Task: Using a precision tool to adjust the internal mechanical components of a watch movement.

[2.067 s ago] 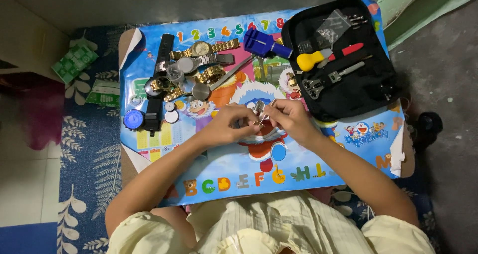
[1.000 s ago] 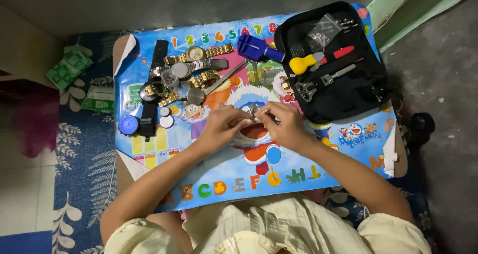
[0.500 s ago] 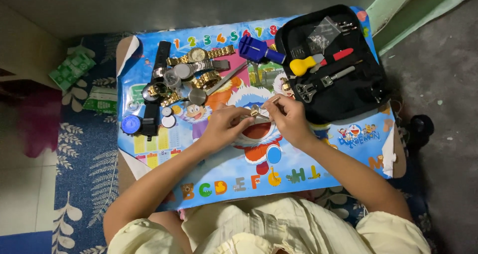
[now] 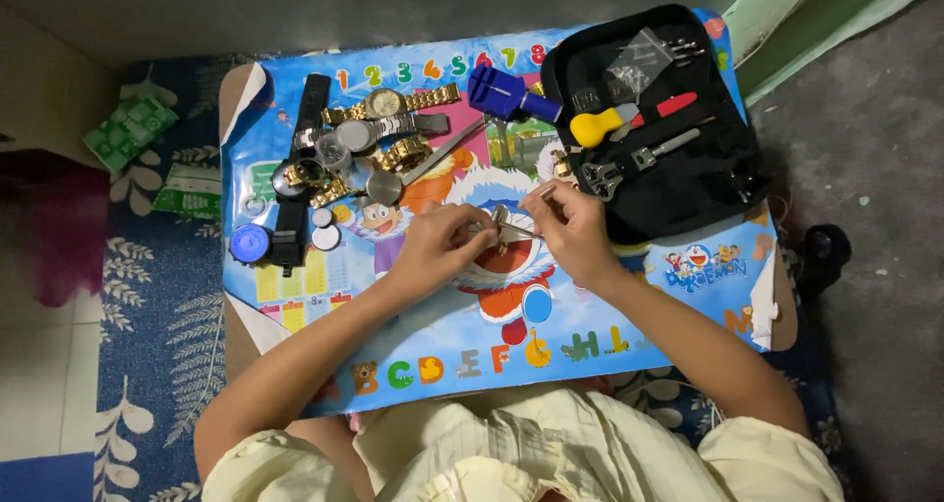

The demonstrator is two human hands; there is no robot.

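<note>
My left hand point(image 4: 440, 246) and my right hand point(image 4: 572, 229) meet over the middle of a small table covered with a colourful cartoon poster point(image 4: 423, 354). Between the fingertips sits a small metal watch part point(image 4: 499, 229); the left hand pinches it. In my right hand is a thin metal tool point(image 4: 521, 229) that points at the part. The part is too small to make out in detail.
A cluster of gold and silver wristwatches point(image 4: 379, 138), loose case backs and a black strap point(image 4: 295, 197) lie at the table's far left. An open black tool case point(image 4: 708, 182) with a yellow-handled tool point(image 4: 598, 125) is at the far right. A blue tool point(image 4: 506, 94) lies between them.
Both hands have stayed together over the table's middle with small finger movements. The view has shifted slightly; the things on the table have not moved.
</note>
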